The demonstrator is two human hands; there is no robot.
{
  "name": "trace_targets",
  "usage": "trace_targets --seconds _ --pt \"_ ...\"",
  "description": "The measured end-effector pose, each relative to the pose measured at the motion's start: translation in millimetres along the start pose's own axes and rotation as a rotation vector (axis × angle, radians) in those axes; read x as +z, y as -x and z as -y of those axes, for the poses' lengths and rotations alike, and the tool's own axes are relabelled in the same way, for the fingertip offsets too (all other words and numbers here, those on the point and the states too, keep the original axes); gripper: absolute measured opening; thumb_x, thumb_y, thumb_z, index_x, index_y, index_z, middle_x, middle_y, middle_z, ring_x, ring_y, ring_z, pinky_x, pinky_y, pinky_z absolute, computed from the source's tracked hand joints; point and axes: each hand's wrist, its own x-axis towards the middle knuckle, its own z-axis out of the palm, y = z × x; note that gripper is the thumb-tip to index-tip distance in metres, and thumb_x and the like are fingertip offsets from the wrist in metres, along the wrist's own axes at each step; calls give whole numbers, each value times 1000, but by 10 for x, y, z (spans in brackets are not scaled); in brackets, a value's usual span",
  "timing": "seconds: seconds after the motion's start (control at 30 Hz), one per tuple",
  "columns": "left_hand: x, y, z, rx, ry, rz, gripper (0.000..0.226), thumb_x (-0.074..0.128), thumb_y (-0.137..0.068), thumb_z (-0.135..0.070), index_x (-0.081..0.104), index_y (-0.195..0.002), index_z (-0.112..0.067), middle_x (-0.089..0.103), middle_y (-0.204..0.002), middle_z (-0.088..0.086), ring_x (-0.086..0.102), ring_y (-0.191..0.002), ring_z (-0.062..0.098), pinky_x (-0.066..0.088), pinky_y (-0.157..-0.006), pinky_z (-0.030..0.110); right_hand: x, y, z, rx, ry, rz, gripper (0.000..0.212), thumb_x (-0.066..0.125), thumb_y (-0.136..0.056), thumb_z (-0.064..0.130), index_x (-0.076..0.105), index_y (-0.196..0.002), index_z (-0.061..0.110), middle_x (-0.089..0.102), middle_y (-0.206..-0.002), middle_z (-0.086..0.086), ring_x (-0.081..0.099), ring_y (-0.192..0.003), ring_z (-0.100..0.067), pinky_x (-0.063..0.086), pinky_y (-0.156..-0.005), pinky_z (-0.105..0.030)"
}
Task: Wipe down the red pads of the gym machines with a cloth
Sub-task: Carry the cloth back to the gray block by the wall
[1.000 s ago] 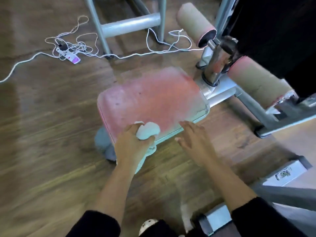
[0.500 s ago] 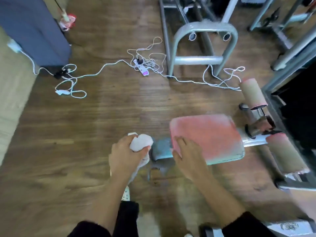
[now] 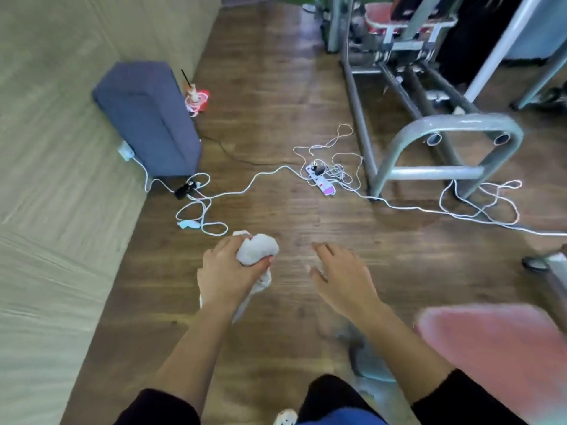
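My left hand (image 3: 227,271) grips a bunched white cloth (image 3: 257,250) in the air above the wooden floor, a tail of it hanging below the fist. My right hand (image 3: 340,277) is beside it, fingers spread and holding nothing. A worn red seat pad (image 3: 497,342) lies blurred at the lower right, below and to the right of my right hand, touched by neither hand. Another red pad (image 3: 383,13) sits on a machine at the far top.
A white cable (image 3: 264,176) and a power strip (image 3: 320,180) sprawl across the floor ahead. A grey metal machine frame (image 3: 454,127) stands at the right. A blue-grey upholstered block (image 3: 147,118) leans by the left wall, a red-and-white object (image 3: 196,99) beside it.
My view has swung up and left, away from the red seat pad. Both hands have come off the pad, the left still holding the cloth, and now hover over the floor.
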Motion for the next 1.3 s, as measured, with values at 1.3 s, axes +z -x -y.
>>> trace_targets --seconds 1.3 --pt "-954 -10274 269 -219 33 -261 61 64 -56 -72 65 -106 -37 66 -112 -14 60 -106 19 51 -87 41 319 -10966 1253 -314 67 38 25 71 -75 29 62 -90 10 64 -83 -7 63 -71 -31 49 -60 -35"
